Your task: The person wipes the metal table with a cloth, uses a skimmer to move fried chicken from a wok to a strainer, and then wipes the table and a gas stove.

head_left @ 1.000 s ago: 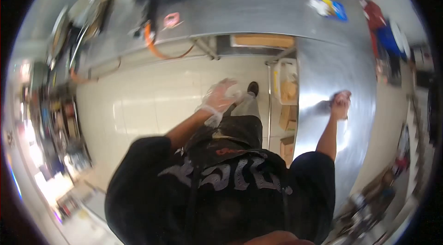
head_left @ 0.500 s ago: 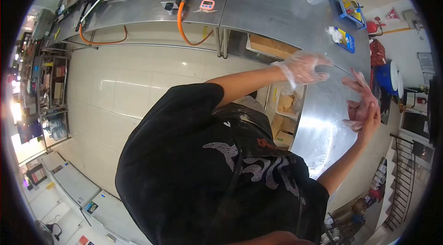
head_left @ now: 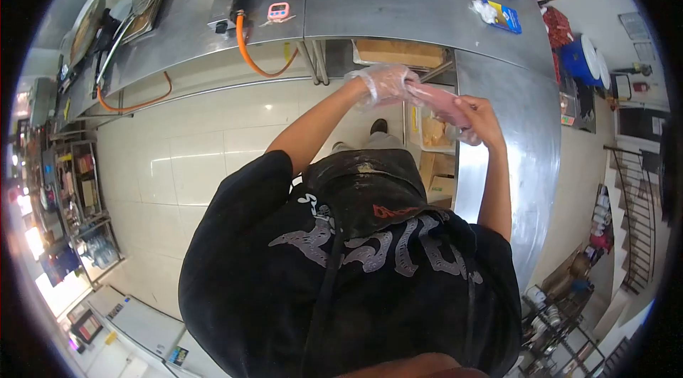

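A clear, loose plastic glove covers my left hand (head_left: 386, 85). Its fingers are closed on one end of a long, smooth pink piece (head_left: 441, 102), whose kind I cannot make out. My right hand (head_left: 485, 122) grips the other end, fingers bent over its top; clear plastic shows beneath them. Between the two hands the pink piece slants downward to the right. Both hands are in front of me, close to the inner edge of the steel table (head_left: 509, 143). Part of the piece is hidden by my fingers.
A blue-and-yellow box (head_left: 504, 16) with white plastic sticking out lies on the far steel counter (head_left: 377, 4). A pink timer (head_left: 278, 11) and a burner with an orange hose (head_left: 245, 43) stand to the left. Below the table is a bin with tan contents (head_left: 435, 130).
Both hands have come inward to the left and drawn together. My left hand, open before, now closes on the pink piece, which was at my right hand. My view has shifted.
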A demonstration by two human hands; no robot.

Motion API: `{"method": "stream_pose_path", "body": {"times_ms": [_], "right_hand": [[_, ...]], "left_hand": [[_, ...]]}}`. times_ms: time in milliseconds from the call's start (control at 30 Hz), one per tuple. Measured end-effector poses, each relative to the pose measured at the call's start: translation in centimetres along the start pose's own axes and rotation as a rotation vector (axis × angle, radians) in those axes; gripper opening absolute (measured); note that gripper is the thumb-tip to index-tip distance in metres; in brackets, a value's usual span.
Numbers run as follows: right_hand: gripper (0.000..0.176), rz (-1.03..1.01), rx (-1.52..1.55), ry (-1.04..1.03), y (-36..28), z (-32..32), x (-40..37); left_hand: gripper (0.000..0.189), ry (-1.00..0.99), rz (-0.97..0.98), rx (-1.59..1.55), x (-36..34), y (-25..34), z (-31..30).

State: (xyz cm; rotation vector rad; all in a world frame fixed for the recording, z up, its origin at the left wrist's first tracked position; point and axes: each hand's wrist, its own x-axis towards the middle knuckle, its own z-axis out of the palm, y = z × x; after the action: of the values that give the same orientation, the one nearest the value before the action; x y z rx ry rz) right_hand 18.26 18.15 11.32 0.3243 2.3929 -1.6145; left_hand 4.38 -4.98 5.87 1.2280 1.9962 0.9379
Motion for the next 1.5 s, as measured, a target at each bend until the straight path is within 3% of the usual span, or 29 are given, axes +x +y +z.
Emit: {"method": "stream_pose_path", "body": {"times_ms": [100,167,267,300,367,467,533,600,633,667,700,733,800,833,867,933,1000,1033,1100,1233,1267,1333,1467,1500], "right_hand": [[0.03,0.01,0.02,0.053,3.5,-0.8,-0.2],[0.031,0.05,0.043,0.211,4.4,-2.6,-1.5],[0.032,0.116,0.07,0.473,5.0,-7.0,-3.5],[0.031,0.058,0.115,0.518,4.4,-8.1,-4.8],[0.035,-0.049,-0.105,0.668,3.6,-9.9,-6.8],[0.039,0.172,-0.01,0.641,7.8,-11.8,-9.2],[0.041,0.251,0.112,0.517,11.9,-11.5,-9.1],[0.041,0.267,-0.112,0.544,14.7,-9.9,-8.0],[0.033,-0.039,-0.46,0.633,17.9,-9.3,-6.6],[0.033,0.049,-0.603,0.541,17.7,-9.1,-5.7],[0.045,0.009,-0.63,0.49,20.1,-8.9,-4.5],[0.057,0.023,-0.852,0.505,21.8,-7.9,-3.4],[0.069,0.253,-0.87,0.245,22.9,-6.9,-0.5],[0.069,0.162,-0.831,0.238,23.1,-6.6,0.9],[0.069,0.079,-0.793,0.245,23.2,-6.5,2.4],[0.067,0.029,-0.795,0.197,23.1,-6.5,6.7],[0.062,-0.031,-0.868,0.191,21.4,-7.4,10.6],[0.06,-0.049,-0.848,0.24,20.8,-8.1,12.4],[0.057,-0.082,-0.826,0.337,20.5,-10.7,15.4],[0.046,0.095,-0.966,0.596,25.8,-19.3,19.8],[0.046,0.104,-0.849,0.804,27.6,-22.9,20.0],[0.059,0.341,-0.776,0.891,32.3,-32.1,19.4],[0.047,0.403,-1.006,1.387,42.0,-48.3,17.7],[0.045,0.544,-0.803,1.323,40.1,-51.1,17.3]], "left_hand": [[0.055,-0.002,0.015,-0.026,2.8,-0.5,0.7],[0.049,0.008,0.06,0.062,6.0,-0.2,1.3],[0.043,0.185,0.129,0.012,11.4,3.1,2.9],[0.043,0.149,0.218,0.007,13.8,3.6,3.3],[0.046,0.066,0.328,0.134,18.3,5.7,3.7],[0.05,-0.079,0.37,0.48,22.0,8.4,3.8],[0.047,-0.169,0.383,0.631,23.0,8.4,4.4],[0.047,-0.188,0.303,0.15,23.7,4.4,5.9],[0.048,-0.148,0.287,0.118,23.2,2.7,5.7],[0.048,-0.104,0.271,0.092,22.4,0.8,5.1],[0.047,-0.053,0.245,0.033,21.8,-2.0,5.5],[0.046,0.001,0.212,-0.029,20.7,-5.1,6.4],[0.047,-0.159,-0.075,-0.182,17.4,-10.4,6.3],[0.047,-0.098,-0.184,-0.446,15.2,-11.0,5.7],[0.043,-0.073,-0.086,0.081,13.5,-11.4,5.1],[0.032,-0.07,-0.215,0.131,10.9,-12.0,4.6],[0.033,-0.058,-0.569,-0.234,11.7,-7.4,2.2],[0.034,-0.016,-0.59,-0.239,11.3,-8.1,2.8],[0.036,0.056,-0.648,-0.329,12.2,-9.1,3.3],[0.039,0.131,-0.827,-0.528,16.7,-8.7,3.5],[0.04,0.136,-0.874,-0.535,17.6,-8.4,3.3],[0.038,0.092,-0.9,-0.503,19.2,-8.1,3.0],[0.037,0.057,-0.975,-0.482,19.9,-7.7,1.9],[0.037,0.06,-1.014,-0.495,19.7,-8.2,2.0]]}}
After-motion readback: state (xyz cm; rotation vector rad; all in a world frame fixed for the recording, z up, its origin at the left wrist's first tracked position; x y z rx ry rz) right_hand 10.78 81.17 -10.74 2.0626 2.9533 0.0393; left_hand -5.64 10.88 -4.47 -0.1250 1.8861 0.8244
